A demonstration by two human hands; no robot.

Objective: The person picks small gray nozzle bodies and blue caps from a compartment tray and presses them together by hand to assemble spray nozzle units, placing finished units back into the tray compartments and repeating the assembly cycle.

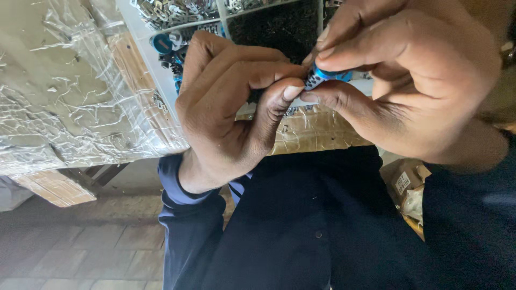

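Both my hands are raised close to the camera and meet on one small blue part [327,75] with a patterned band. My left hand [231,107] pinches its left end between thumb and curled fingers. My right hand [414,80] grips it from the right, thumb below and forefingers on top. Most of the part is hidden by my fingers. Dark blue sleeves cover both my wrists.
A white divided tray [220,21] behind my hands holds several small metal pieces and blue parts [161,43]. It rests on a table wrapped in crinkled clear plastic [64,91]. A cardboard box [406,182] sits low at right. Brick floor [80,252] lies below.
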